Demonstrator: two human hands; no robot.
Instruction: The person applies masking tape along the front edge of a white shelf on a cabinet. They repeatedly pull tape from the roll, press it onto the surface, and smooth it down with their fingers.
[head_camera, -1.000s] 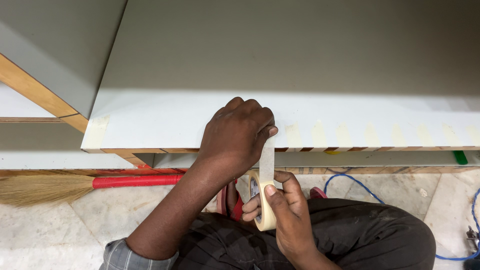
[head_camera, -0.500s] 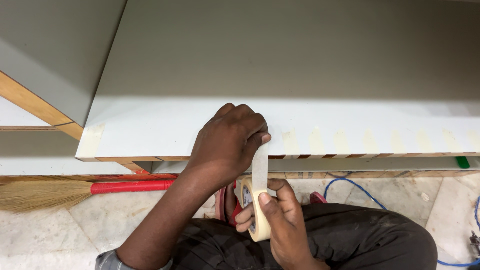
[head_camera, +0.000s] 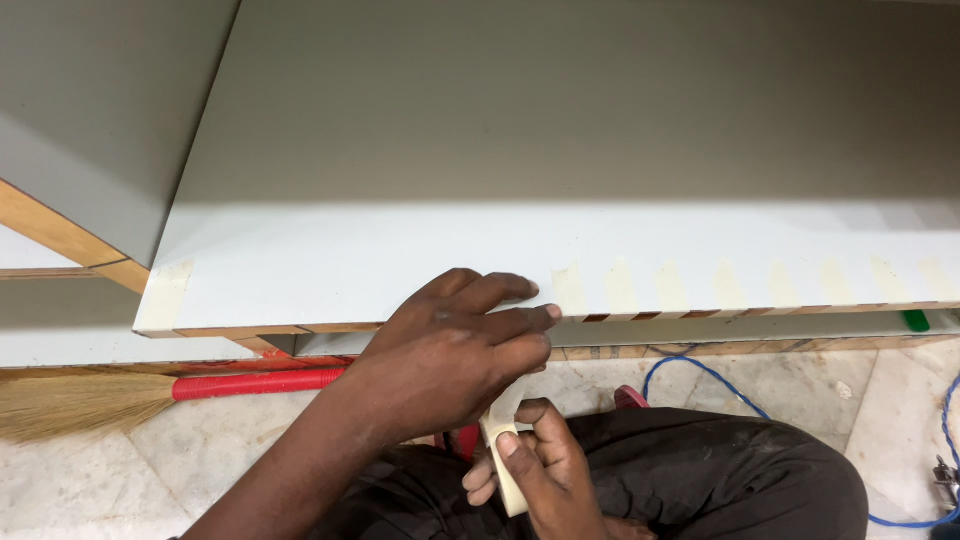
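My left hand (head_camera: 455, 355) rests palm down on the front edge of a pale grey laminated board (head_camera: 500, 180), its fingertips at the board's wooden edge. Just below it my right hand (head_camera: 545, 470) grips a roll of cream masking tape (head_camera: 505, 455), with a short strip running up under my left fingers. Several strips of the same tape (head_camera: 620, 288) sit along the board's edge to the right. One more tape strip (head_camera: 165, 295) is on the board's left corner.
A broom with a red handle (head_camera: 255, 383) and straw bristles (head_camera: 70, 405) lies on the marble floor under the board. A blue cable (head_camera: 700, 368) curls on the floor at right. A second grey panel (head_camera: 90, 110) with a wooden edge stands at left.
My left hand has flattened and slid down over the board's edge. My right hand with the roll has dropped lower, and the strip between them is shorter.
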